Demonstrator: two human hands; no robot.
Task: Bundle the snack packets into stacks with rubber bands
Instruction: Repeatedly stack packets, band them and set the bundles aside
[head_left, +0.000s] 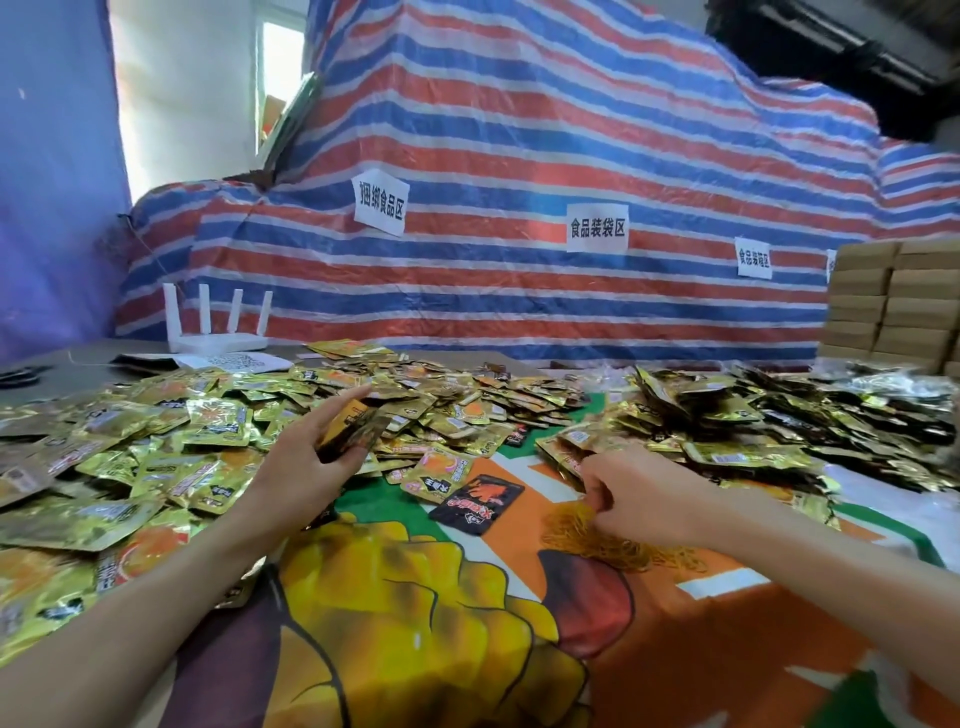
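From the head view, shiny gold snack packets lie in loose heaps across the back and left of your bench. Your left hand holds a small stack of packets above the heap, fingers clamped round its edges. Your right hand rests on the pile of yellow rubber bands, its fingers curled together and pinching some.

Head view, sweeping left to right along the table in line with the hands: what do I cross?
Loose gold packets → left hand gripping a packet stack → black packet → right hand pinching at the rubber bands → second packet heap.
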